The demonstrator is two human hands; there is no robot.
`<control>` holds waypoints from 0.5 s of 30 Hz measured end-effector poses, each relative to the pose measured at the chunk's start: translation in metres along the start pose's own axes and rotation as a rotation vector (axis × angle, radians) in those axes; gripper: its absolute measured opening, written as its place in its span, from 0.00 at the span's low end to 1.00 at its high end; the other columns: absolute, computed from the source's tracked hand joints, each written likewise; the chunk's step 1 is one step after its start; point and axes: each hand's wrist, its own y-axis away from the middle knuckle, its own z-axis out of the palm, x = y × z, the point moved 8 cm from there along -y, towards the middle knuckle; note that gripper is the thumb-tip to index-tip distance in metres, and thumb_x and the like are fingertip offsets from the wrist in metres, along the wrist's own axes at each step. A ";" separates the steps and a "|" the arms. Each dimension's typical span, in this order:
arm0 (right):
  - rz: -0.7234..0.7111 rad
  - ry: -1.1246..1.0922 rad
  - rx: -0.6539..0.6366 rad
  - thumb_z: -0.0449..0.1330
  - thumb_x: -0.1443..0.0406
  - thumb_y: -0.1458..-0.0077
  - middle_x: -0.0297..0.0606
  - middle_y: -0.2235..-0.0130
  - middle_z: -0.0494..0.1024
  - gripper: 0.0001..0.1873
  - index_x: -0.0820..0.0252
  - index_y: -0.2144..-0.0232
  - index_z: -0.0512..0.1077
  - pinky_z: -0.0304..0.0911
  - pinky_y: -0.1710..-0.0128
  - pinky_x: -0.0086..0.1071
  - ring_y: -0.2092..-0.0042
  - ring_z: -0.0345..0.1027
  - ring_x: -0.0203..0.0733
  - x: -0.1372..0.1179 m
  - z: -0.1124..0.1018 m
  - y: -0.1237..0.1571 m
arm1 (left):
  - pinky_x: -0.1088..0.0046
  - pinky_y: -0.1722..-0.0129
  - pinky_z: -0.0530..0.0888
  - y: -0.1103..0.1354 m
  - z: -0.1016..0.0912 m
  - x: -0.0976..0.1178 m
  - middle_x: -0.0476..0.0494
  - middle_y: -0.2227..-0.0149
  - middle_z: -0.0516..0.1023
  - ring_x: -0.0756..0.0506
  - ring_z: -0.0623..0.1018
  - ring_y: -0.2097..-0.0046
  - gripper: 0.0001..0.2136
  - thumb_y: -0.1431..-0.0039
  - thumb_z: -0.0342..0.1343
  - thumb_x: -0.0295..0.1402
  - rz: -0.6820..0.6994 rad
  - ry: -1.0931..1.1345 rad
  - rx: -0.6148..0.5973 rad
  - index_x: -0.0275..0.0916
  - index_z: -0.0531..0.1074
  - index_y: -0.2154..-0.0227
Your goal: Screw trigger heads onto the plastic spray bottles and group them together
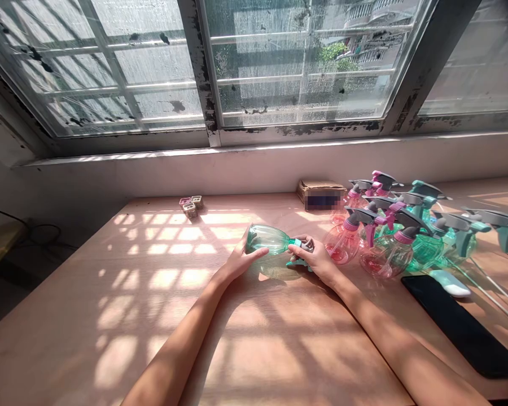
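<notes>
A clear green spray bottle (267, 239) lies on its side between my two hands, just over the table. Its wide base rests in my left hand (242, 255), whose thumb presses along the near side. At the other end, my right hand (315, 256) is closed around the neck and the spray head, which hides much of the grey and green trigger part. The green tip of the trigger (297, 263) shows below the right fingers. A pale green shadow of the bottle falls on the wood beneath.
Several pink and green spray bottles (342, 243) stand close together at the right. In front of them lie a black phone (461, 324), a white case (451, 283) and pale cables. A brown box (322, 185) and small square pieces (190, 210) sit near the window wall.
</notes>
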 end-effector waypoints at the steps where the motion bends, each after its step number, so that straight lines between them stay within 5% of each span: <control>1: 0.001 0.004 0.001 0.66 0.60 0.31 0.38 0.54 0.83 0.13 0.60 0.49 0.76 0.79 0.62 0.39 0.61 0.80 0.42 0.000 -0.001 0.000 | 0.39 0.29 0.61 0.000 0.000 0.000 0.36 0.31 0.71 0.32 0.71 0.32 0.27 0.35 0.67 0.40 0.007 -0.003 -0.004 0.43 0.70 0.35; 4: 0.000 0.010 0.001 0.66 0.60 0.31 0.38 0.54 0.83 0.13 0.60 0.49 0.76 0.79 0.61 0.39 0.61 0.80 0.42 0.003 -0.002 -0.001 | 0.38 0.27 0.57 0.001 0.000 0.001 0.37 0.28 0.67 0.31 0.68 0.30 0.29 0.37 0.68 0.39 0.022 -0.017 -0.012 0.45 0.69 0.34; 10: -0.015 0.003 -0.005 0.67 0.60 0.31 0.37 0.55 0.83 0.13 0.60 0.49 0.76 0.79 0.63 0.38 0.62 0.79 0.41 0.005 0.000 -0.002 | 0.42 0.36 0.72 0.000 0.002 0.005 0.37 0.34 0.73 0.34 0.76 0.37 0.21 0.31 0.64 0.40 0.046 -0.038 -0.009 0.42 0.73 0.39; 15: -0.010 0.008 -0.009 0.67 0.60 0.31 0.38 0.53 0.83 0.13 0.60 0.48 0.76 0.79 0.61 0.40 0.61 0.80 0.43 0.007 -0.001 -0.003 | 0.41 0.35 0.70 -0.004 0.004 0.005 0.37 0.33 0.73 0.33 0.75 0.36 0.23 0.34 0.66 0.38 0.118 -0.045 -0.005 0.41 0.73 0.39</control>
